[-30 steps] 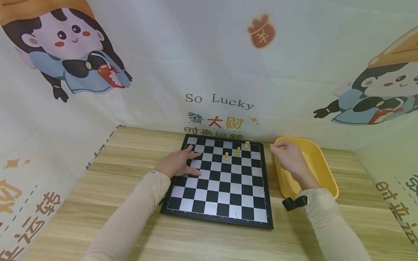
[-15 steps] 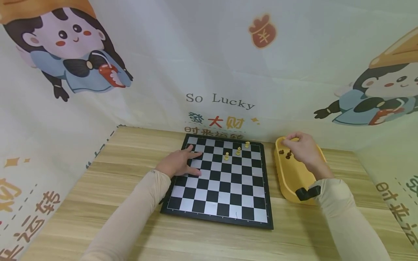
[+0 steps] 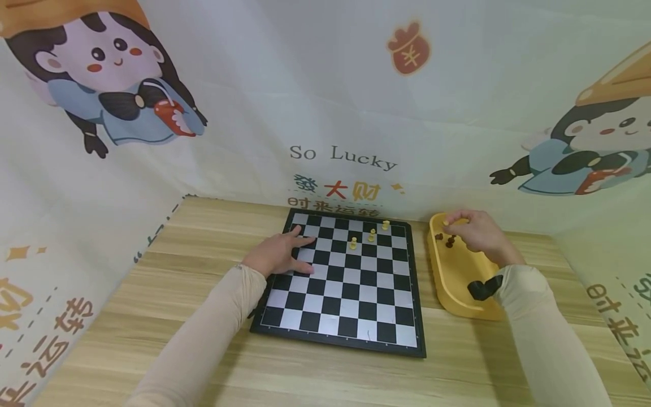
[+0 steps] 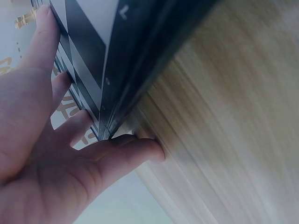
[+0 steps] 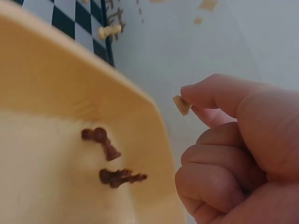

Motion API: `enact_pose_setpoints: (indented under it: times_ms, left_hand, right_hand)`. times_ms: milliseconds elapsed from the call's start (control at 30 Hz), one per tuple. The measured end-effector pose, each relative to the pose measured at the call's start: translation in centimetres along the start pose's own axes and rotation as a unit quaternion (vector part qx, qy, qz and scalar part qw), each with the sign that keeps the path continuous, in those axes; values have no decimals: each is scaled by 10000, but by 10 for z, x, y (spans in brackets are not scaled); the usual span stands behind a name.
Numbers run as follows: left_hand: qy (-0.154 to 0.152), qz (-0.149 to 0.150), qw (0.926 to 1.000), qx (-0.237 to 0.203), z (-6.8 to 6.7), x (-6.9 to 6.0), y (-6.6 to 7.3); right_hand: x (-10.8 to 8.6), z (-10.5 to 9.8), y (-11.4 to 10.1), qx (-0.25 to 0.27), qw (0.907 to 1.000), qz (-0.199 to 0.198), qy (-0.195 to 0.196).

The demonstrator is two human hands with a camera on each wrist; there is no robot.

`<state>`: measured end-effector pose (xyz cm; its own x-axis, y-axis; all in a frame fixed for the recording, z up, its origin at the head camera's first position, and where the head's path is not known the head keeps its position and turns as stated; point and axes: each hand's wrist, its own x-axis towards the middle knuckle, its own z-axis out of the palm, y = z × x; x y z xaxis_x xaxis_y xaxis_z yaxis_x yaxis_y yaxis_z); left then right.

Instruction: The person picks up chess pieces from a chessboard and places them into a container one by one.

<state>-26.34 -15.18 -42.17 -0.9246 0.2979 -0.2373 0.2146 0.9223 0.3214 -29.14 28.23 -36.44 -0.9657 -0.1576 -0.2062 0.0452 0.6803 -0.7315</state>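
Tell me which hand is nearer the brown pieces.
The right hand: it pinches a pale piece at the far end of the tray, near the brown pieces. The left hand rests at the board's left edge.

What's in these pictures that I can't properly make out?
Right wrist view: type of the held pale piece; the right hand covers part of it.
Right wrist view: exact count of dark pieces; blurred, overlapping.
Head view: part of the chessboard; the left hand covers it.
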Motion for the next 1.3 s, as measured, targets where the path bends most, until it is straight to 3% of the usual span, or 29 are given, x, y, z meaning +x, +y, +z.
enact_pose_setpoints:
  times_ms: [233, 767, 1300]
  left_hand:
    - [-18, 24, 10000, -3, -2, -1, 1]
    - [-24, -48, 10000, -16, -3, 0, 1]
    - [-33, -46, 10000, -39, -3, -4, 2]
  right_hand:
    - [4, -1, 14, 191, 9996, 35, -220]
    - [12, 8, 29, -58, 9977, 501, -460]
    - [14, 17, 32, 35, 9960, 618, -645]
